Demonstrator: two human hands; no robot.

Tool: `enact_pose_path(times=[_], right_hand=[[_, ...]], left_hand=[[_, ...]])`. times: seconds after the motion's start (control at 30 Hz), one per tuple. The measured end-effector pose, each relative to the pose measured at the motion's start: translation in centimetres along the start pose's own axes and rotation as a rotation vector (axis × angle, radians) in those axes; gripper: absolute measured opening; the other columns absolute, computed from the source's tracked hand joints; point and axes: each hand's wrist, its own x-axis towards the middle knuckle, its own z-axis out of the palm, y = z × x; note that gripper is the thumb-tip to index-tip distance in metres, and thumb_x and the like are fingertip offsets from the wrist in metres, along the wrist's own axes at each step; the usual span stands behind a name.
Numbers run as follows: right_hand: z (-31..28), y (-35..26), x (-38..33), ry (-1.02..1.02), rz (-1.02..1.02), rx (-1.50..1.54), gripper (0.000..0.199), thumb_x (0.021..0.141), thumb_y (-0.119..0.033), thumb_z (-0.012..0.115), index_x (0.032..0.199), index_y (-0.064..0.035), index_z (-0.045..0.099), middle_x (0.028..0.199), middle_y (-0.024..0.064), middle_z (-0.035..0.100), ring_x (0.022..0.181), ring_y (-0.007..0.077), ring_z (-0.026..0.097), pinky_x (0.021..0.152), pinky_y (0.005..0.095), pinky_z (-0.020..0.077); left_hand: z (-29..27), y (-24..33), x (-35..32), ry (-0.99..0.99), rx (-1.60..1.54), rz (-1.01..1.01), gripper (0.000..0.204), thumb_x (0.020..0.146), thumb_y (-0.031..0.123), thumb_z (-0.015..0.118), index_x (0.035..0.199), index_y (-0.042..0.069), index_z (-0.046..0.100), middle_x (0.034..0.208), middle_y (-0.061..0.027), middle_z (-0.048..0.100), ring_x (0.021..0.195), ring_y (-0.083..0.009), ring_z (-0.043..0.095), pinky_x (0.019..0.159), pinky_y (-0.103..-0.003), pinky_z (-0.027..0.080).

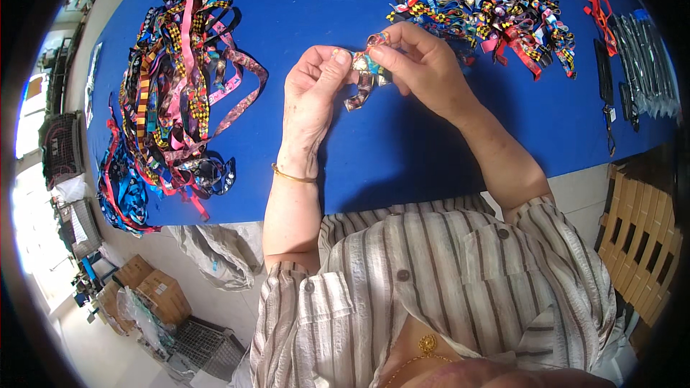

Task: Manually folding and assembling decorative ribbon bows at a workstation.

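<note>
Above the blue table, my left hand (pixel 313 90) pinches one side of a short printed ribbon strap (pixel 365 80) between thumb and fingertips. From the other side my right hand (pixel 424 65) grips the same strap, its thumb and forefinger closed at a small loop. Brown and pale patterned ends of the ribbon dangle below the fingers, and a teal patch shows between the hands. How the strap is folded there is too small to make out. To the left lies a long heap of patterned lanyards (pixel 183 86); at the far right is a pile of short looped straps (pixel 474 0).
Orange-red scissors (pixel 600 18) lie at the right of the blue table (pixel 302 0), near a stack of dark plastic-wrapped strips (pixel 643 57) and a black strap (pixel 604 86). Blue lanyards (pixel 126 187) reach the left front edge. Cardboard boxes (pixel 164 294) stand on the floor.
</note>
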Motion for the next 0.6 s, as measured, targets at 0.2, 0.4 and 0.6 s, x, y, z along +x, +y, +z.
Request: enact_pose_path(times=[0.2, 0.4, 0.6], right_hand=[[0.0, 0.1, -0.1, -0.005, 0.055, -0.002, 0.019, 0.098, -0.024, 0.063, 0.090, -0.0064, 0.060, 0.062, -0.0024, 0.054, 0.049, 0.0042, 0.051, 0.043, 0.0208, 0.0360], [0.3, -0.1, -0.1, 0.031, 0.057, 0.014, 0.021, 0.099, -0.024, 0.062, 0.089, -0.0057, 0.058, 0.061, -0.0023, 0.052, 0.047, 0.0048, 0.050, 0.043, 0.0212, 0.0358], [0.0, 0.3, 0.0, 0.049, 0.040, 0.072, 0.020, 0.098, -0.024, 0.064, 0.089, -0.0059, 0.060, 0.062, -0.0031, 0.052, 0.046, 0.0039, 0.048, 0.042, 0.0201, 0.0344]], left_hand=[[0.7, -0.4, 0.0, 0.081, 0.039, 0.146, 0.012, 0.100, 0.015, 0.061, 0.102, 0.003, 0.060, 0.094, -0.0055, 0.068, 0.082, -0.0114, 0.062, 0.076, -0.025, 0.049], [0.8, -0.2, -0.2, 0.101, 0.032, 0.161, 0.013, 0.100, 0.016, 0.061, 0.103, 0.004, 0.059, 0.094, -0.0054, 0.068, 0.082, -0.0117, 0.062, 0.076, -0.025, 0.049], [1.3, 0.3, -0.1, 0.089, -0.034, 0.054, 0.020, 0.099, 0.018, 0.064, 0.108, 0.001, 0.061, 0.098, -0.0070, 0.069, 0.087, -0.0122, 0.063, 0.081, -0.025, 0.049]])
